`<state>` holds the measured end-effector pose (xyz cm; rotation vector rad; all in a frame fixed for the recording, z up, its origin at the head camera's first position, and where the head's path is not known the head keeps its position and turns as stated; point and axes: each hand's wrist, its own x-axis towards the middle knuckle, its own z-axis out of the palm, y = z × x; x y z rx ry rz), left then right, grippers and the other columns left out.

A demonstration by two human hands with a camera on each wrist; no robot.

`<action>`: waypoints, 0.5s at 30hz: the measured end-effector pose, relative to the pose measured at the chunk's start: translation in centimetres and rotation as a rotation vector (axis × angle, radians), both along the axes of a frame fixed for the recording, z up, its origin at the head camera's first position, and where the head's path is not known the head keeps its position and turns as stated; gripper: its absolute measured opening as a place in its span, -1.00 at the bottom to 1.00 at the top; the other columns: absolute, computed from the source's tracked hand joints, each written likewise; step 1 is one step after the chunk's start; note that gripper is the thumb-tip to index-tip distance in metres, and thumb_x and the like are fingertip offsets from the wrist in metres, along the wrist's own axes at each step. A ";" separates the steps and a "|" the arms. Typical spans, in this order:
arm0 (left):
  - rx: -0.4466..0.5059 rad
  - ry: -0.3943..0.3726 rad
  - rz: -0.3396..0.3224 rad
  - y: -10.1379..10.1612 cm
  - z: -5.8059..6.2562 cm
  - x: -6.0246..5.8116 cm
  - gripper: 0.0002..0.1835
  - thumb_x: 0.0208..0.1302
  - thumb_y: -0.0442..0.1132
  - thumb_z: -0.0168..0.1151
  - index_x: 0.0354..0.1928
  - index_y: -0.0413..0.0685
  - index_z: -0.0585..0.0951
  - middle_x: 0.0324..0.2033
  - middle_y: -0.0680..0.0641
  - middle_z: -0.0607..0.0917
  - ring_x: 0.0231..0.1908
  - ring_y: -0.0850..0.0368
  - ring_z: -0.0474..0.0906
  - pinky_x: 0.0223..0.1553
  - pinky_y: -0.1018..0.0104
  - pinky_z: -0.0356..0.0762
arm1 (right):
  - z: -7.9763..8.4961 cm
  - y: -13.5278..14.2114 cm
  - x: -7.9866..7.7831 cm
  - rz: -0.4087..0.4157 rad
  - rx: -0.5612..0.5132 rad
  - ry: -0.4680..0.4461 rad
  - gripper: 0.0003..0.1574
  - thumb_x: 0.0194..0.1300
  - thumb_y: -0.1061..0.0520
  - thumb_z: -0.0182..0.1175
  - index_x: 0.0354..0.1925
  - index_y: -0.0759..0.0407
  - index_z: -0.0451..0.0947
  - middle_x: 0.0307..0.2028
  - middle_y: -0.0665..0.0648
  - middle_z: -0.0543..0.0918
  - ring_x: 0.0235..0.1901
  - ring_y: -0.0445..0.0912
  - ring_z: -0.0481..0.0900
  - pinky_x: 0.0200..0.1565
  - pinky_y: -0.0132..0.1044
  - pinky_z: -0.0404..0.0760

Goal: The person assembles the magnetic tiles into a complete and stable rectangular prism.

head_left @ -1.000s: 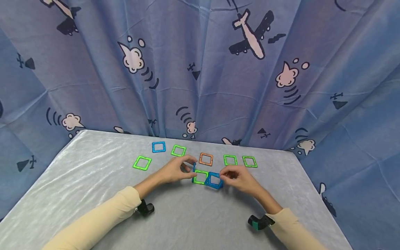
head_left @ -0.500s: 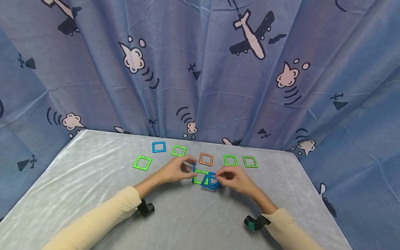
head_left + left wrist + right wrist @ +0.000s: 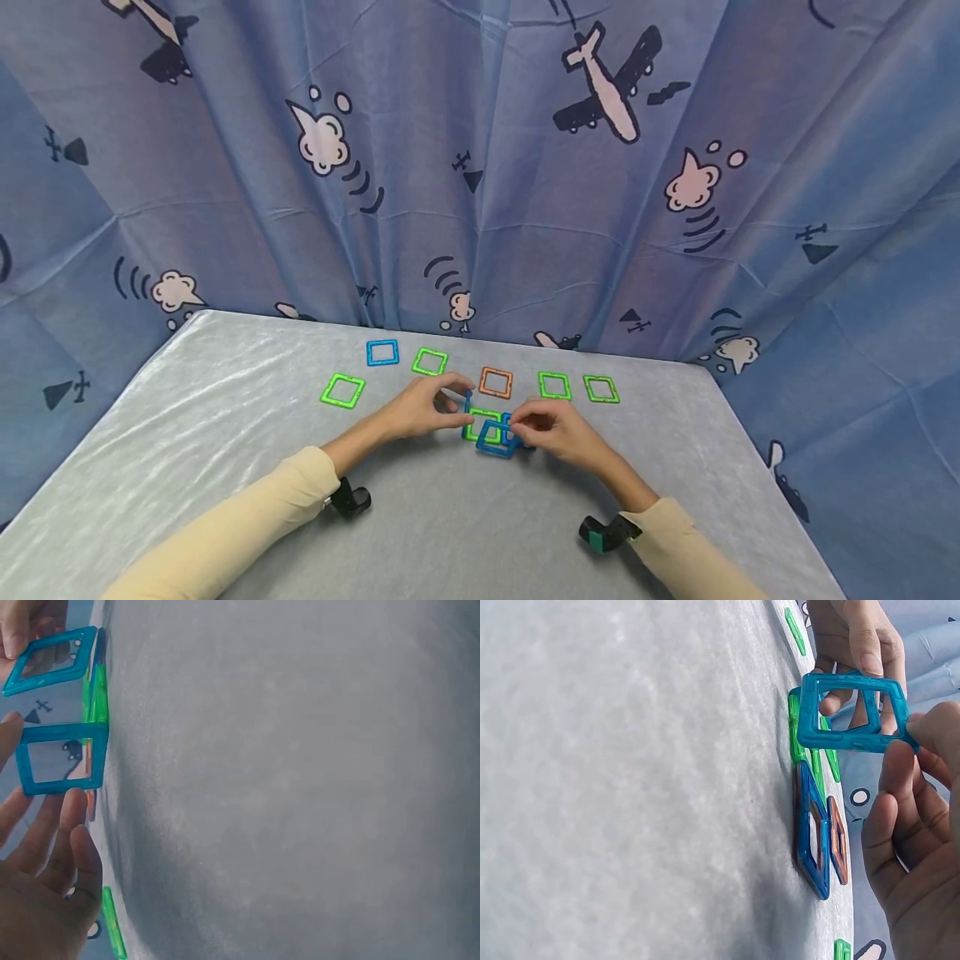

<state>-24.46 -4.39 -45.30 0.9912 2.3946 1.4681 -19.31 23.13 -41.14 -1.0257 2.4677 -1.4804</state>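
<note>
My left hand [image 3: 420, 408] holds a blue square magnetic tile [image 3: 64, 733] on edge between thumb and fingertips. That tile stands along the left side of a green square tile [image 3: 486, 412], which lies flat. With thumb and fingers my right hand [image 3: 555, 429] pinches a second blue square tile [image 3: 855, 742] by its edge, tilted and raised. It overlaps the green tile in the head view. Another blue square tile [image 3: 805, 817] lies to the right of the green one, partly hidden by the right hand in the head view.
Along the back of the grey cloth-covered table [image 3: 450, 533] lie a blue tile [image 3: 383, 363], an orange tile [image 3: 497, 370] and several green tiles, one [image 3: 349, 378] farthest left and one [image 3: 601, 377] farthest right. A patterned blue curtain [image 3: 480, 192] hangs behind.
My right hand has shifted left with its blue tile, from above the lying blue tile to over the green one. The left hand and its tile have stayed put.
</note>
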 end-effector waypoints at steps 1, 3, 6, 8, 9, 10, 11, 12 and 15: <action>0.000 0.003 -0.001 0.0 0.0 0.0 -0.43 0.29 -0.15 0.47 0.27 -0.19 0.54 0.12 -0.15 0.65 -0.16 0.17 0.67 -0.13 0.24 0.62 | 0.0 -0.1 0.0 -0.004 0.004 -0.003 -0.89 0.33 0.46 0.26 -0.18 0.43 0.68 -0.31 0.23 0.68 -0.38 -0.11 0.59 -0.32 -0.28 0.62; -0.001 0.009 -0.004 0.0 0.0 0.0 -0.43 0.29 -0.15 0.46 0.28 -0.20 0.54 0.12 -0.14 0.65 -0.16 0.17 0.67 -0.13 0.23 0.62 | 0.1 -0.2 0.0 -0.006 0.007 -0.005 -0.89 0.33 0.46 0.26 -0.18 0.43 0.68 -0.30 0.21 0.68 -0.37 -0.11 0.59 -0.31 -0.28 0.62; 0.001 0.013 -0.004 0.0 0.0 0.0 -0.43 0.30 -0.15 0.46 0.28 -0.20 0.54 0.12 -0.16 0.65 -0.16 0.15 0.67 -0.13 0.22 0.62 | 0.1 -0.4 -0.1 0.000 0.007 0.001 -0.89 0.33 0.47 0.26 -0.18 0.43 0.68 -0.30 0.20 0.68 -0.37 -0.10 0.59 -0.31 -0.28 0.62; 0.001 0.011 -0.001 0.0 0.0 0.0 -0.42 0.30 -0.15 0.46 0.28 -0.21 0.54 0.11 -0.16 0.65 -0.16 0.15 0.68 -0.12 0.22 0.62 | 0.1 -0.4 -0.1 0.009 0.005 0.011 -0.89 0.32 0.48 0.26 -0.19 0.44 0.68 -0.31 0.21 0.68 -0.37 -0.10 0.59 -0.32 -0.28 0.62; 0.001 0.011 0.000 0.0 0.0 0.0 -0.43 0.30 -0.15 0.46 0.28 -0.20 0.54 0.11 -0.16 0.65 -0.16 0.15 0.68 -0.12 0.22 0.62 | 0.0 -0.5 -0.1 0.012 0.003 0.014 -0.89 0.32 0.48 0.26 -0.19 0.44 0.68 -0.31 0.22 0.68 -0.38 -0.09 0.59 -0.32 -0.28 0.62; -0.001 0.010 0.001 0.0 0.0 0.1 -0.43 0.30 -0.15 0.46 0.28 -0.20 0.54 0.11 -0.16 0.65 -0.16 0.15 0.68 -0.12 0.22 0.62 | 0.0 -0.5 -0.2 0.016 0.002 0.015 -0.89 0.32 0.48 0.26 -0.19 0.44 0.68 -0.31 0.23 0.68 -0.38 -0.09 0.59 -0.32 -0.28 0.62; -0.002 0.008 0.002 0.0 0.0 0.1 -0.43 0.30 -0.15 0.46 0.28 -0.20 0.54 0.11 -0.15 0.65 -0.16 0.16 0.68 -0.12 0.23 0.62 | 0.0 -0.6 -0.2 0.019 0.000 0.015 -0.89 0.32 0.48 0.26 -0.19 0.43 0.68 -0.31 0.24 0.68 -0.38 -0.09 0.60 -0.32 -0.28 0.62; -0.004 0.009 0.004 0.0 0.0 0.1 -0.43 0.30 -0.16 0.46 0.29 -0.20 0.54 0.11 -0.15 0.65 -0.16 0.16 0.68 -0.12 0.23 0.62 | -0.1 -0.6 -0.2 0.022 -0.001 0.012 -0.89 0.32 0.49 0.26 -0.19 0.43 0.68 -0.31 0.24 0.68 -0.38 -0.09 0.59 -0.32 -0.28 0.62; -0.012 0.005 0.007 0.1 0.0 0.1 -0.42 0.29 -0.16 0.47 0.29 -0.19 0.53 0.11 -0.13 0.65 -0.16 0.18 0.68 -0.11 0.24 0.62 | -0.1 -0.8 -0.3 0.024 0.001 0.000 -0.89 0.32 0.48 0.26 -0.21 0.40 0.68 -0.32 0.26 0.68 -0.38 -0.09 0.59 -0.33 -0.28 0.61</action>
